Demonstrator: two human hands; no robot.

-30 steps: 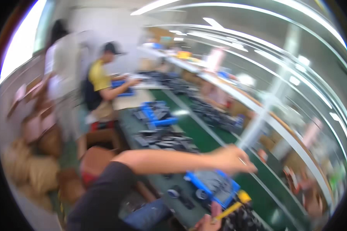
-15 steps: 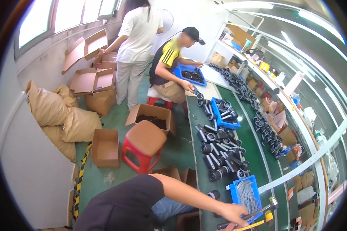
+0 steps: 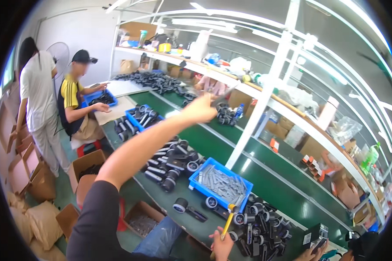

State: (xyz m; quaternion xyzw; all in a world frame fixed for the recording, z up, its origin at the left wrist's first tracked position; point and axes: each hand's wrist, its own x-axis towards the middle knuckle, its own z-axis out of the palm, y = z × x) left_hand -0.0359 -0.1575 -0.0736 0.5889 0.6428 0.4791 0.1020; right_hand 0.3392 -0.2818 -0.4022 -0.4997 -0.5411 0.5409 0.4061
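My left arm reaches up across the bench, and my left hand (image 3: 201, 109) is closed on a slim dark-grey tool (image 3: 226, 93); its kind cannot be made out. Low at the bench's near edge, my right hand (image 3: 221, 246) grips the yellow handle of a small hammer (image 3: 228, 224) with a yellow head, held upright. Behind that head stands a blue bin (image 3: 220, 195) of flat grey parts (image 3: 220, 182). Black handle-like parts with round ends (image 3: 259, 226) are piled right of the hammer. A loose black part (image 3: 189, 209) lies left of it.
More black parts (image 3: 172, 163) cover the bench further left, beside another blue bin (image 3: 133, 118). A white post (image 3: 265, 87) and a loaded shelf (image 3: 231, 77) rise beyond the bench. A person in yellow and black (image 3: 72, 98) sits far left; another's hands (image 3: 313, 251) hold a dark piece lower right.
My view has swung right. My left hand has risen from beside the blue bin, where two hammers were at it. The yellow hammer is now in my right hand.
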